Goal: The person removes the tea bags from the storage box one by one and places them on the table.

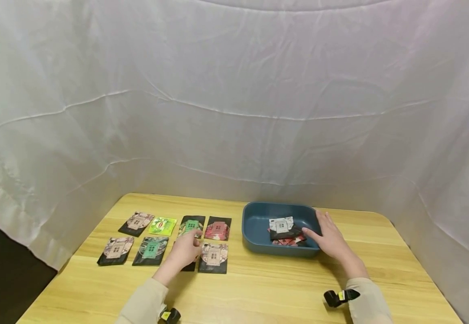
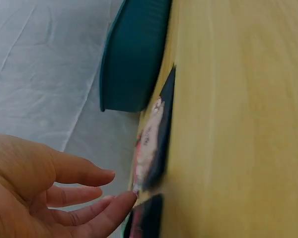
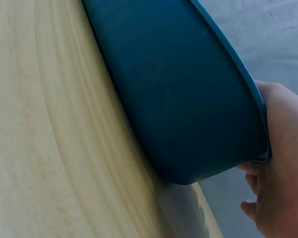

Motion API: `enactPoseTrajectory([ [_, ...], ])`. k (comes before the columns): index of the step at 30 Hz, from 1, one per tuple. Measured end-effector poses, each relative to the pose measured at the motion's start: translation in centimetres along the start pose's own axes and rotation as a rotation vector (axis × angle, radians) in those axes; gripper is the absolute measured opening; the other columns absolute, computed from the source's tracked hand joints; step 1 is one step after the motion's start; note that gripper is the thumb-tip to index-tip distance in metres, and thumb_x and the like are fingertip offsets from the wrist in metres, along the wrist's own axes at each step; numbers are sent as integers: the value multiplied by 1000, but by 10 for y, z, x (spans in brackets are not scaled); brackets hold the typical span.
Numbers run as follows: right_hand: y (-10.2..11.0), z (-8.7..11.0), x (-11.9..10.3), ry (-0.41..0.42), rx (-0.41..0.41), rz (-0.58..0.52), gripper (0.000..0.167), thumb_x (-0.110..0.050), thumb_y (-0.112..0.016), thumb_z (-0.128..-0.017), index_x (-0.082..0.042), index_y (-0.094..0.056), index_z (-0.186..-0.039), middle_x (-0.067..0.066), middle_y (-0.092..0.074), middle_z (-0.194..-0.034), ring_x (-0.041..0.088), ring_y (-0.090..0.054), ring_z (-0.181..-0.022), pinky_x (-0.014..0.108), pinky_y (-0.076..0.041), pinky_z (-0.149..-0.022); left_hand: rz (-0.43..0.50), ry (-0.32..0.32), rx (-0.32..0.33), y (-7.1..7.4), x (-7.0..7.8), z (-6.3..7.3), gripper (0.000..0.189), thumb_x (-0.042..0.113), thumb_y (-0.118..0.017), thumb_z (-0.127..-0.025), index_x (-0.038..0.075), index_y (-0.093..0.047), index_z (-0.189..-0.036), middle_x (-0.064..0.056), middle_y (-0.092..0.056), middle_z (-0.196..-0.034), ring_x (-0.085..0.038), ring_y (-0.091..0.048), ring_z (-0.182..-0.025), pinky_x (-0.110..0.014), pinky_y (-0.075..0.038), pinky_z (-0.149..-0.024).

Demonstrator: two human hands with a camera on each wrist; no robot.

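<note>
Your L hand [image 1: 183, 250] had fingers apart, pink-label sachet [image 1: 213, 261] just beside the tips, R hand [image 1: 333, 238] clamped on tub [image 1: 272, 249]; edge-only pinch was prob. best.

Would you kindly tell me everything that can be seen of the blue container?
The blue container is a roughly rectangular open tub with rounded corners, a thin rim and plain walls that look like plastic. It stands upright on the wooden-looking table, right of the laid-out packets. Inside lie a black packet with a pale top and, partly beneath it, reddish packaging. The right hand holds its right end by the rim, thumb over the inside.
</note>
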State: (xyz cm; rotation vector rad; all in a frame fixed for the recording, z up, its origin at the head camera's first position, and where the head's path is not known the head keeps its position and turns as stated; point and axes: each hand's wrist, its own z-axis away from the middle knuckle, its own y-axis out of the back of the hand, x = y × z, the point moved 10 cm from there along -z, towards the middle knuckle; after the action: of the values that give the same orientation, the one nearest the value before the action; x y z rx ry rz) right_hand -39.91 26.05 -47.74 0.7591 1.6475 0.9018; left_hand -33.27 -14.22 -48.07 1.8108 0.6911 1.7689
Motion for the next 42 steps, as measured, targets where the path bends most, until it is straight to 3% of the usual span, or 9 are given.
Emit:
enactPoseTrajectory([
  [8, -1, -1, 2, -2, 0, 1, 93, -55, -53, -94, 2, -11, -154, 29, -14, -159, 48, -4, -147, 68, -11, -114, -114, -76, 57, 12, 33, -5, 39, 5, -68, -87, -1, -58, -124, -17, -66, -100, -17, -56, -72, -27, -46, -56],
  [14, -2, -1, 4, -6, -3, -5, 94, -56, -53, -94, 2, -10, -155, 29, -13, -159, 48, -4, -147, 68, -11, -114, -90, -148, 43, 6, 63, -13, 36, 9, -66, -90, 2, -60, -125, -16, -67, -104, -16, -57, -72, -25, -45, -56],
  [21, -1, -1, 4, -8, -1, -6, 94, -56, -53, -94, 1, -10, -155, 29, -13, -159, 48, -5, -147, 69, -11, -114, 7, -225, 13, -16, 99, -24, 34, 8, -65, -89, 3, -61, -123, -11, -68, -96, -21, -64, -87, -32, -54, -72],
  [31, -1, 0, 2, -9, -7, -15, 94, -56, -53, -94, 1, -10, -155, 29, -12, -159, 48, -5, -147, 69, -11, -114, 63, -277, -20, -52, 141, -44, 32, 13, -66, -90, 4, -63, -121, -9, -68, -96, -20, -64, -86, -30, -53, -71],
  [36, -1, -1, 1, -9, -3, -16, 94, -56, -53, -94, 2, -11, -155, 29, -13, -159, 49, -5, -147, 69, -11, -114, 72, -239, -61, -72, 152, -55, 33, 25, -63, -95, 6, -63, -121, -10, -69, -99, -20, -65, -85, -31, -52, -70],
  [42, -1, -2, 3, -6, 3, -1, 93, -55, -53, -94, 2, -12, -154, 29, -14, -159, 49, -6, -147, 68, -12, -114, 16, -156, -148, -101, 154, -70, 48, 42, -54, -98, 5, -58, -127, -12, -68, -112, -23, -65, -96, -37, -54, -79],
])
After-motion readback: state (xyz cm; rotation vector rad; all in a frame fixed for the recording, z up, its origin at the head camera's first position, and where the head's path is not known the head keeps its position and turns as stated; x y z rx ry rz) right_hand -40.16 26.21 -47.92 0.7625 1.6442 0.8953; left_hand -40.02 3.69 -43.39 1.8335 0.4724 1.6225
